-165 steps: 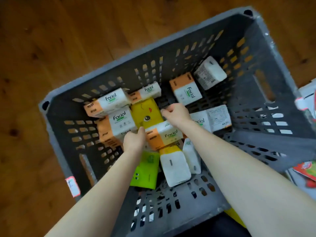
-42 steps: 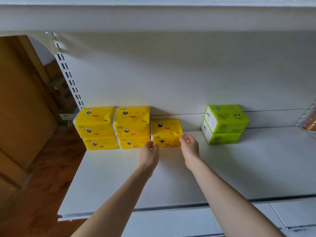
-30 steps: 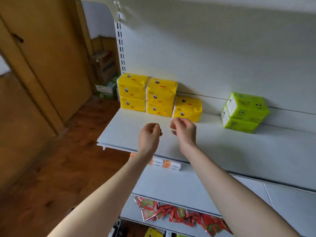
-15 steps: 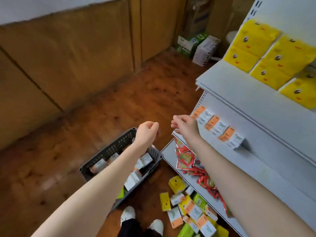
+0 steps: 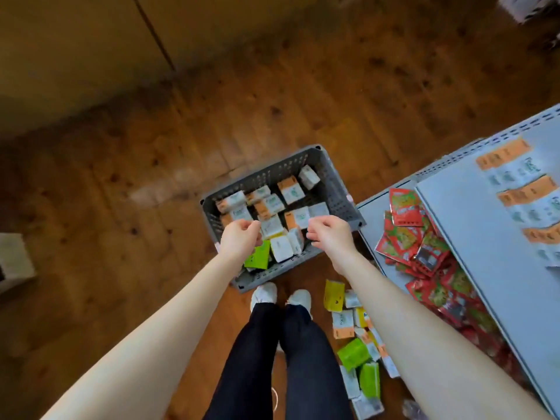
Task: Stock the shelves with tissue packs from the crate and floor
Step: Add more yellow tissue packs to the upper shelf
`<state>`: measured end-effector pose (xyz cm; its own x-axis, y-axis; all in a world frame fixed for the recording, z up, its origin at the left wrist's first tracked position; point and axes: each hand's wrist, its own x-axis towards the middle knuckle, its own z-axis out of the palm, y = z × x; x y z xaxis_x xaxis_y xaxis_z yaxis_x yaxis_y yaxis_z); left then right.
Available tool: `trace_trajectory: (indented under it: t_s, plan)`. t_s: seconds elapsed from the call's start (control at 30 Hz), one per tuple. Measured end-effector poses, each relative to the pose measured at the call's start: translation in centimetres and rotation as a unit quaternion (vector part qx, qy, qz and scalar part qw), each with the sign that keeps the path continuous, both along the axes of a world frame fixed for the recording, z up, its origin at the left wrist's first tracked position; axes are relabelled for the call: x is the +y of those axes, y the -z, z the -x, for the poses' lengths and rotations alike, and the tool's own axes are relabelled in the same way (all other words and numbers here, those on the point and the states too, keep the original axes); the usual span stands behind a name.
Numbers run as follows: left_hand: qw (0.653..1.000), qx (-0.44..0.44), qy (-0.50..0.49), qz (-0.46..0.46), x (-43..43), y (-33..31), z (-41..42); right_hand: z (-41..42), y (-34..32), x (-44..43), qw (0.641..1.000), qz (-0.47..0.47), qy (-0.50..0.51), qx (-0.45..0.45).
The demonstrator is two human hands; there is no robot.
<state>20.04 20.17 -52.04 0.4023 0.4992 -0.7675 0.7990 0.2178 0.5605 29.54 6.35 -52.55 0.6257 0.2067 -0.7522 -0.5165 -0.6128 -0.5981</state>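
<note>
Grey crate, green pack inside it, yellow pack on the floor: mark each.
grey crate (image 5: 266,177), head view, far perforated wall.
green pack (image 5: 258,259), head view, centre of its face.
yellow pack (image 5: 334,295), head view, centre of its face.

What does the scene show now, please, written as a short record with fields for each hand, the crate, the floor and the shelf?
left hand: over the crate, loosely curled, holds nothing
right hand: over the crate, loosely curled, holds nothing
crate contents: many orange-and-white packs, one green pack
floor packs: loose pile on the wooden floor, right of the shoes
lower shelf: red packets
</note>
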Motion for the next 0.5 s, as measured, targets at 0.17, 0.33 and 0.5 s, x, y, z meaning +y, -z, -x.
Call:
trace_trajectory:
  t_s: [0.17, 0.33, 0.5]
  plan:
    - [0.993, 0.062, -0.090, 0.047, 0.3, 9.8, 2.4, 0.8, 8.9, 2.4, 0.996, 0.044, -0.079, 0.013]
    - [0.966, 0.117, -0.204, 0.103, -0.2, 22.5, 3.2, 0.1, 21.1, 5.4, 0.983, 0.067, -0.172, 0.020]
    - [0.924, 0.179, -0.310, 0.132, -0.9, 35.2, 3.4, 0.1, 33.4, 8.5, 0.949, 0.063, -0.310, -0.005]
